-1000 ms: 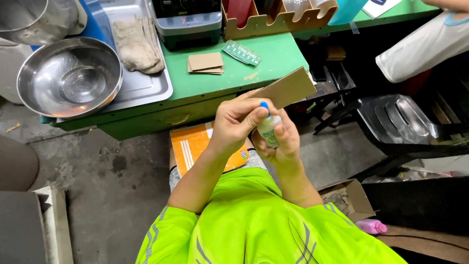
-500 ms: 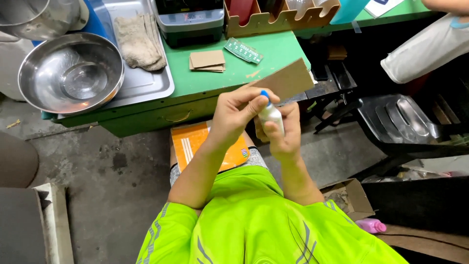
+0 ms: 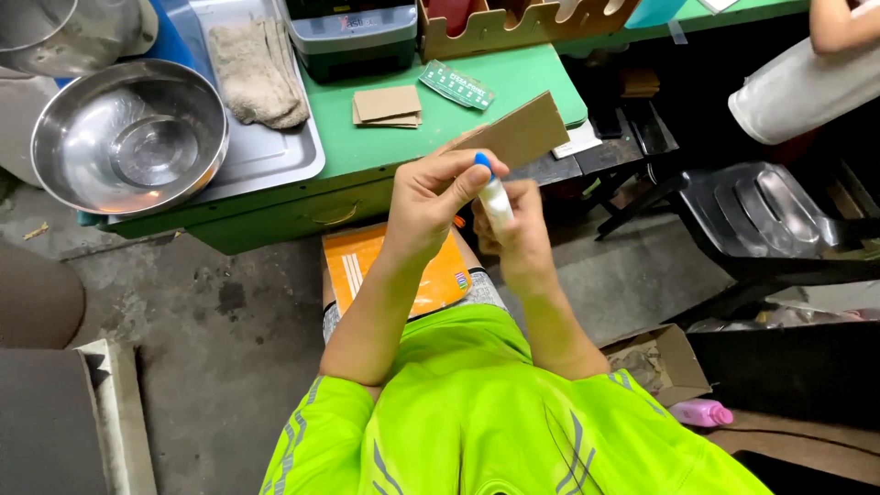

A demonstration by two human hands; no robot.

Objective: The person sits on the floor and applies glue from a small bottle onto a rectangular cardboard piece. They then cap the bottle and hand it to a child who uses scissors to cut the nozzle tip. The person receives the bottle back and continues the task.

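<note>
Brown cardboard [image 3: 518,136] is what we hold up in the head view, a flat strip tilted upward toward the right, in front of the green table [image 3: 403,147]. Our left hand [image 3: 431,197] is curled around its lower end, thumb and fingers pinched on it, and the thumb tip rests by the blue cap of a small white glue bottle [image 3: 495,197]. Our right hand [image 3: 518,229] is closed around that bottle from below, holding it nearly upright with the cap touching the strip's lower edge. Both hands hover above our lap, clear of the table's front edge, over an orange packet [image 3: 367,266] lying on our knee.

On the table, a small stack of cardboard pieces [image 3: 387,104] lies near the middle, with a green printed card [image 3: 457,85] just beside it to the right. A metal tray [image 3: 275,151] sits at the left end, carrying a grey cloth [image 3: 252,73], and a steel bowl [image 3: 128,137] rests on the tray's left part. A dark machine [image 3: 353,37] stands at the back edge. 1 black plastic chair [image 3: 752,215] stands to the right, and a pink bottle [image 3: 701,413] lies on the floor by an open carton [image 3: 655,362].
</note>
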